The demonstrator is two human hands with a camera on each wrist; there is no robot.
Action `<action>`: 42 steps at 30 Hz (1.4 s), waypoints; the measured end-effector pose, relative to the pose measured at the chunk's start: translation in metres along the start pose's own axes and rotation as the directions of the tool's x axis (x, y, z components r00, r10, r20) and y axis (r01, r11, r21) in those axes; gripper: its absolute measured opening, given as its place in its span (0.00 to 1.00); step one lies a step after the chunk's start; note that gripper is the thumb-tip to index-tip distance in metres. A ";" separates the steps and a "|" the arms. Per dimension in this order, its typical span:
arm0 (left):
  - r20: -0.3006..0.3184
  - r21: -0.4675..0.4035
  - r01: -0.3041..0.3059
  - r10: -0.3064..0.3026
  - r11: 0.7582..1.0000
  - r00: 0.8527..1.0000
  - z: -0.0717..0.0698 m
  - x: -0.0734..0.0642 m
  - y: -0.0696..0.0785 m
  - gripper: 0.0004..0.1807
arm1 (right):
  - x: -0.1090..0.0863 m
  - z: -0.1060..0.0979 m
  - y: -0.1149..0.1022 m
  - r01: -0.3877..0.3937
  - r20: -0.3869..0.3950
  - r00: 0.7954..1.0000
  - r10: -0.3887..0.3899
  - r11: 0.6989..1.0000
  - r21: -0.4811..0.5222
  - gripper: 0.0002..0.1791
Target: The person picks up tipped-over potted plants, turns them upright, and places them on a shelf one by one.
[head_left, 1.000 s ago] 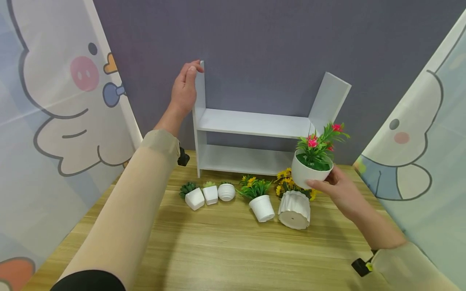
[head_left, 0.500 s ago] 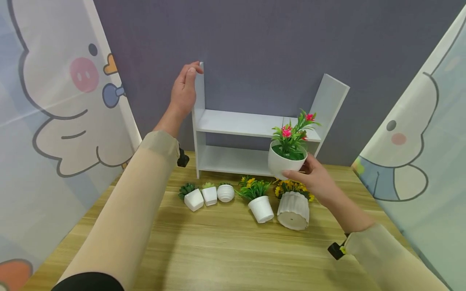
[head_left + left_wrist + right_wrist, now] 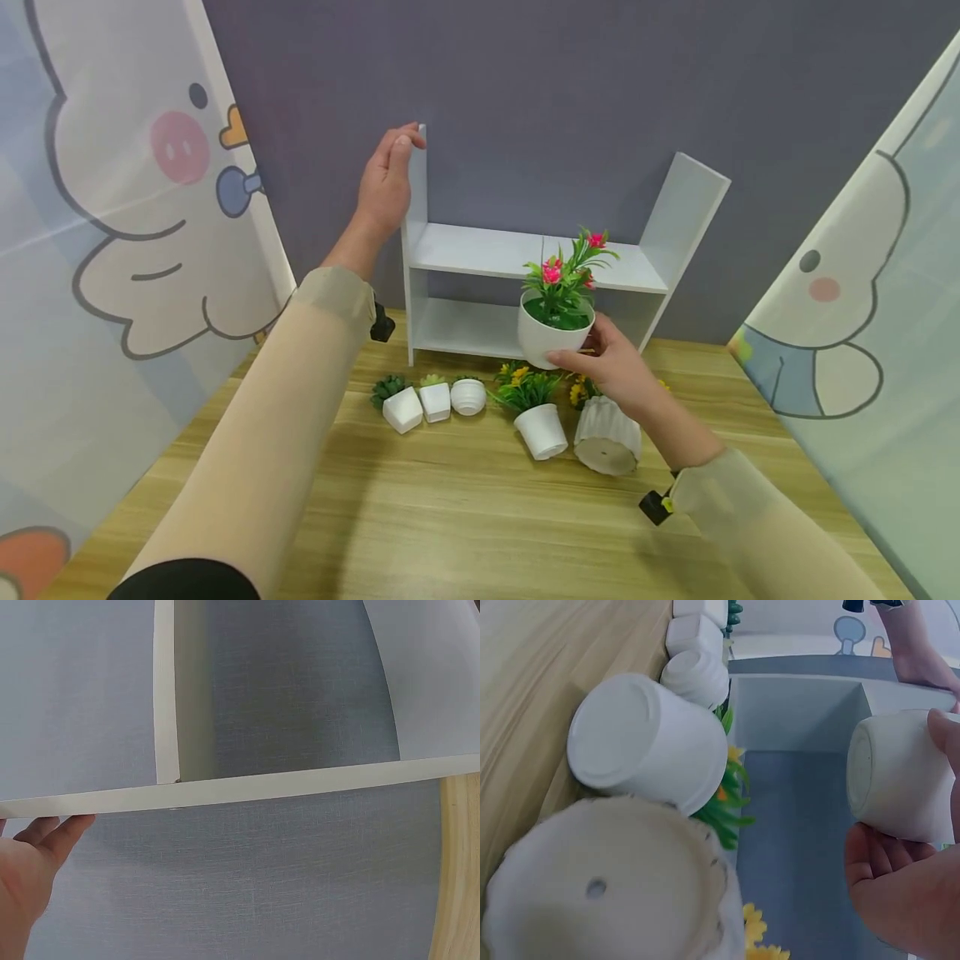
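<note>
My right hand (image 3: 626,375) holds a white round flowerpot (image 3: 543,340) with green leaves and pink flowers, thumb in front and fingers behind. The pot hangs in the air before the white shelf (image 3: 480,250). In the right wrist view, fingers and thumb grip the same pot (image 3: 904,772) from below and above. My left hand (image 3: 384,187) grips the upper end of the shelf's left side panel; its fingers reach over the edge. The left wrist view shows the left hand (image 3: 30,874) against that panel (image 3: 225,790).
On the wooden table (image 3: 450,517) lie a ribbed white pot (image 3: 607,437) with yellow flowers, a tilted white pot (image 3: 542,432) and three small white pots, including a banded one (image 3: 468,397). A dark grey wall (image 3: 540,83) stands behind the shelf.
My right hand has carried the pink-flowered pot leftward, from near the shelf's right end to before its middle. The left hand has stayed at the side panel.
</note>
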State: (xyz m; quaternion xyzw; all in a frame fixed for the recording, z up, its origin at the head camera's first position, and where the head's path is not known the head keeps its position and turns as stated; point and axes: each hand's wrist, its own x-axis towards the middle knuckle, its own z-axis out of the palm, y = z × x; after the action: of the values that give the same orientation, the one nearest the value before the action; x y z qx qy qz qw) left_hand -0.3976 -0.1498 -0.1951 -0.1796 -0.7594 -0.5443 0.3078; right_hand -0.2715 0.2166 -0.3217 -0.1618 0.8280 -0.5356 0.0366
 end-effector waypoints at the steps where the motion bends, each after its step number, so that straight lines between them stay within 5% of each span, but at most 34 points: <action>1: 0.002 0.000 -0.002 0.002 1.000 1.000 0.000 0.000 0.001 0.21 | 0.001 0.001 -0.001 0.007 0.002 1.000 -0.007 1.000 0.000 0.40; 27: -0.005 0.004 -0.002 0.002 1.000 1.000 0.000 -0.002 0.002 0.22 | 0.050 0.025 -0.064 0.102 -0.006 0.995 -0.102 0.995 0.006 0.35; 34: -0.006 0.021 0.002 -0.002 1.000 1.000 -0.004 -0.003 0.003 0.22 | 0.070 0.026 -0.078 0.117 -0.035 0.993 -0.116 0.992 0.049 0.38; 42: -0.026 -0.002 0.011 -0.011 1.000 1.000 -0.003 -0.004 0.004 0.19 | 0.090 0.027 -0.085 0.103 -0.072 0.992 -0.104 0.995 -0.014 0.42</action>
State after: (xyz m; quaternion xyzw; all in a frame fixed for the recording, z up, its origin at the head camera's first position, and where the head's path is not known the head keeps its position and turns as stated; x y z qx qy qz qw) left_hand -0.3914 -0.1514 -0.1943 -0.1685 -0.7558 -0.5490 0.3146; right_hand -0.3303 0.1333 -0.2464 -0.1850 0.8221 -0.5380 -0.0221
